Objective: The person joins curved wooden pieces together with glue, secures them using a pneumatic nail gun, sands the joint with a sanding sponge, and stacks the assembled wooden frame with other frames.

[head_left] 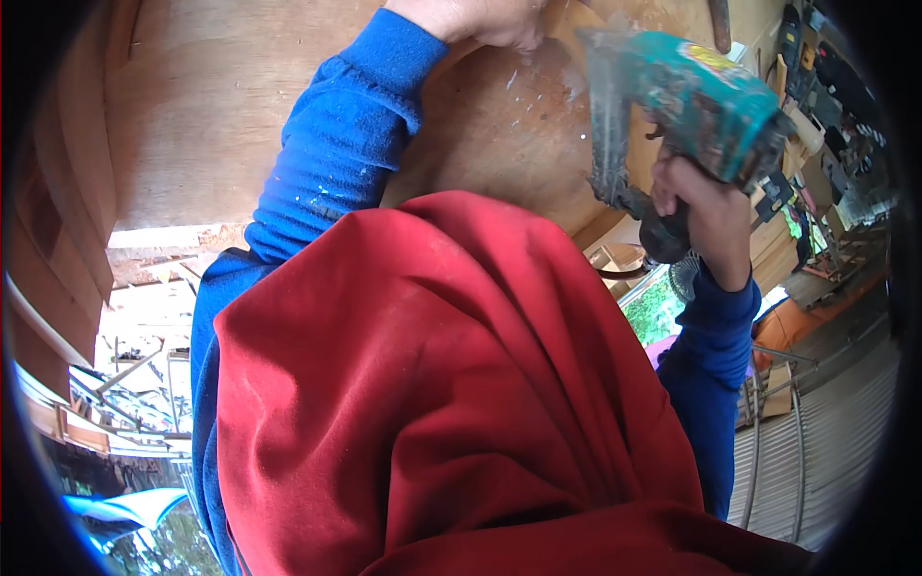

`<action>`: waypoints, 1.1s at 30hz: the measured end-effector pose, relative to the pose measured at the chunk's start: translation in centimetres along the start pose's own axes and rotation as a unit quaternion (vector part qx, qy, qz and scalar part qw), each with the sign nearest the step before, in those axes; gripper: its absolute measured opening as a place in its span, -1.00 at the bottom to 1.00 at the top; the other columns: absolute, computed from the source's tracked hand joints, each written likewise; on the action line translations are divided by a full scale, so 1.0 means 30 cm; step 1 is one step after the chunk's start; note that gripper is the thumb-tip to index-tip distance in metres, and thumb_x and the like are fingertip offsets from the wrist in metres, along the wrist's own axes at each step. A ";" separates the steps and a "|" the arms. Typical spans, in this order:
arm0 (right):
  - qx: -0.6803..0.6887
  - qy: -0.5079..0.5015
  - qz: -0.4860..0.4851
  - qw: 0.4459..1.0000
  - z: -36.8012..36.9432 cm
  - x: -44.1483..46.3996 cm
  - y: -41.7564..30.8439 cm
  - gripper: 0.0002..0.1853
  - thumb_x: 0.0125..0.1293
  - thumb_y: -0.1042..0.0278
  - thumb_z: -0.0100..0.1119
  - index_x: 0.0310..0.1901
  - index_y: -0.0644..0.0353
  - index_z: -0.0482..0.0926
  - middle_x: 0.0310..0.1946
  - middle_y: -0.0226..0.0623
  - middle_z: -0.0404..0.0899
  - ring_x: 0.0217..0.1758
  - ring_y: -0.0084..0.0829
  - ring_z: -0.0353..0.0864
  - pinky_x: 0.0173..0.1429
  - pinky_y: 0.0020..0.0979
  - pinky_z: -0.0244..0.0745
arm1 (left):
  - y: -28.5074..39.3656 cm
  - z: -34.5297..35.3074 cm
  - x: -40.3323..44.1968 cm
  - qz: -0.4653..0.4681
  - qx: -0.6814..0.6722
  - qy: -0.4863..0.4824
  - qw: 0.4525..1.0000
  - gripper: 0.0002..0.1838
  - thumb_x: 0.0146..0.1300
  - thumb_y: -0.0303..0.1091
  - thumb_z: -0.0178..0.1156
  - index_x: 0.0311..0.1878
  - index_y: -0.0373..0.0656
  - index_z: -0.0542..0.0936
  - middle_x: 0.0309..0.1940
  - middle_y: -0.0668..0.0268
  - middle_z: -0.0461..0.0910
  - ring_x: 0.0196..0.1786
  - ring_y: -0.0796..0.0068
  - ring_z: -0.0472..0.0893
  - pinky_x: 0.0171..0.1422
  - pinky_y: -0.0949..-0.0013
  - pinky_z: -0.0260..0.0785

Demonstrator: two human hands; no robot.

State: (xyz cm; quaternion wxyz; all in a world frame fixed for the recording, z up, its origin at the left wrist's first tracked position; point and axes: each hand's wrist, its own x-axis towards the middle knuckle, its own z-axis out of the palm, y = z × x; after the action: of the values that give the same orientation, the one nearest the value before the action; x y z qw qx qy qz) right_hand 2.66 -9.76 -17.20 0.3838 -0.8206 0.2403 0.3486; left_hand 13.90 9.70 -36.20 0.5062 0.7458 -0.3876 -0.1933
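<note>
My right hand [706,206] is wrapped around the handle of a teal nail gun [701,101], which is smeared by motion. The gun's grey magazine [610,134] stands to the left of the handle, over the edge of the wooden panel. At the top edge of the view, my left hand [480,17] is partly cut off. Its fingers look curled down by the brown wooden panel [490,134], and what they hold, if anything, is hidden. Pale specks and scuffs mark the panel.
Plywood [211,115] spreads across the upper left, with stacked curved boards [77,173] beside it. Red cloth [432,384] over my body fills the middle. Tools and clutter [826,125] lie at the right, near corrugated sheeting [836,442]. Scrap wood [144,374] shows lower left.
</note>
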 end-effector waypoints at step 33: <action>0.057 -0.017 0.030 0.998 -0.012 0.051 -0.010 -0.58 0.40 0.51 0.03 0.26 0.47 0.49 -0.45 -0.39 0.41 -0.51 -0.61 0.37 -0.36 -0.50 0.35 | -0.012 0.011 0.015 -0.001 -0.042 0.002 0.999 -0.53 -0.01 -0.54 0.34 0.07 -0.13 0.73 -0.21 0.10 0.76 -0.03 0.00 0.69 0.10 0.05 0.50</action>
State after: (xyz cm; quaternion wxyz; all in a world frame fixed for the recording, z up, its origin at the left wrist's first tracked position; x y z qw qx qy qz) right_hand 3.98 -10.06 -18.07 0.4235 -0.7837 0.2780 0.3593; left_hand 14.11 9.22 -36.62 0.5376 0.7249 -0.3769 -0.2084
